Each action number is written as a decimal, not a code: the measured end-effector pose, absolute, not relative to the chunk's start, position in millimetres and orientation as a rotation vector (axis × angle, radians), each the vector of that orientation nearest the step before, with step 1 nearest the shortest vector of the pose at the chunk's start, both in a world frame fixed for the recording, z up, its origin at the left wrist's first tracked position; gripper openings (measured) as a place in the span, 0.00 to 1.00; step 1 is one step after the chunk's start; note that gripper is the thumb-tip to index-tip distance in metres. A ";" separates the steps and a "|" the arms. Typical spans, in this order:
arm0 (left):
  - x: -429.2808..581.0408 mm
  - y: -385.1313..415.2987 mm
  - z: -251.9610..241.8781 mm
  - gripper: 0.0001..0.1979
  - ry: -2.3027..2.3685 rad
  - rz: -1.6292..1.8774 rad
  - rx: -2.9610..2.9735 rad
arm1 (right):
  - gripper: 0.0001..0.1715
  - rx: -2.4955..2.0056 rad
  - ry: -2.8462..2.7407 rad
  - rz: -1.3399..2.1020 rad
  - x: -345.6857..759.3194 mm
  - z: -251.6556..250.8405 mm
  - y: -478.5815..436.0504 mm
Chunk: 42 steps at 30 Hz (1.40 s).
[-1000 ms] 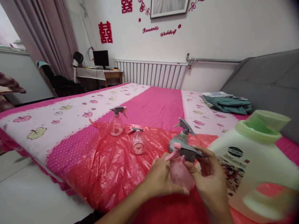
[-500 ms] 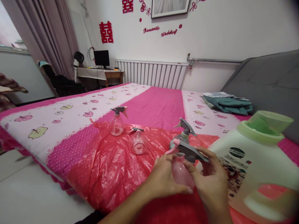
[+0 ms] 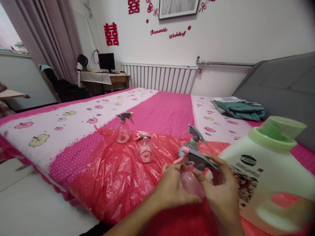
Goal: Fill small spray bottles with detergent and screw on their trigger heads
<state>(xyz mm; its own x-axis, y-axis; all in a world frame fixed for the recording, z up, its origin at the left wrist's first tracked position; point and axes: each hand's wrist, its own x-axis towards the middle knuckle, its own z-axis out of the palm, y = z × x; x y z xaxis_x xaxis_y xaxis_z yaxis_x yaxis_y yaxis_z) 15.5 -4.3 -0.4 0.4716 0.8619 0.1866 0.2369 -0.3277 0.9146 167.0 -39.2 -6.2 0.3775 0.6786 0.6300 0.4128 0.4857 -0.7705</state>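
My left hand (image 3: 173, 188) is wrapped around the clear pink body of a spray bottle (image 3: 190, 183) from the left. With its thumb and fingers, my right hand (image 3: 222, 190) grips the grey spray head (image 3: 198, 159) with a pink nozzle. The head looks tilted beside the bottle's neck; whether it is seated there I cannot tell. Just behind stands a grey-headed spray bottle (image 3: 190, 144), partly hidden. Farther left are a round clear pink spray bottle (image 3: 145, 151) and a taller pink one (image 3: 122, 131). All rest on a red plastic sheet (image 3: 110, 177).
A large pale green detergent jug (image 3: 265, 170) with a green cap stands close to my right hand. Folded clothes (image 3: 238, 109) lie by the grey headboard (image 3: 287, 78). The bed (image 3: 169, 108) extends to the radiator (image 3: 159, 78); a desk (image 3: 98, 78) with a monitor is behind.
Almost nothing differs. The view has shifted slightly, and both hands keep the same hold on the bottle and spray head.
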 end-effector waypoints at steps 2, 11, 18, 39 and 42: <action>15.1 -4.9 2.3 0.44 0.928 0.865 1.819 | 0.22 -1.121 -1.235 0.234 167.0 -6.6 -38.8; 15.3 -4.7 9.1 0.39 0.927 0.830 1.828 | 0.21 -1.106 -1.243 0.245 165.9 -7.5 -38.2; 13.9 -5.4 17.9 0.36 0.920 0.814 1.901 | 0.22 -1.116 -1.236 0.255 166.5 -5.8 -41.0; 11.7 -3.6 13.1 0.38 0.956 0.778 1.912 | 0.21 -1.137 -1.255 0.230 164.7 -7.4 -38.6; 13.8 -4.1 10.6 0.40 0.983 0.787 1.950 | 0.21 -1.150 -1.258 0.219 164.5 -6.5 -38.0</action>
<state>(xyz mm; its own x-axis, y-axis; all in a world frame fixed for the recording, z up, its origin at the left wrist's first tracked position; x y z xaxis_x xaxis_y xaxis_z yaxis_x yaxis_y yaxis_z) 13.8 -4.1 10.6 0.5047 0.8465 0.1694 0.3505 -0.3802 0.8559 164.5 -38.0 -6.5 0.3667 0.6877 0.6266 0.4360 0.4679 -0.7687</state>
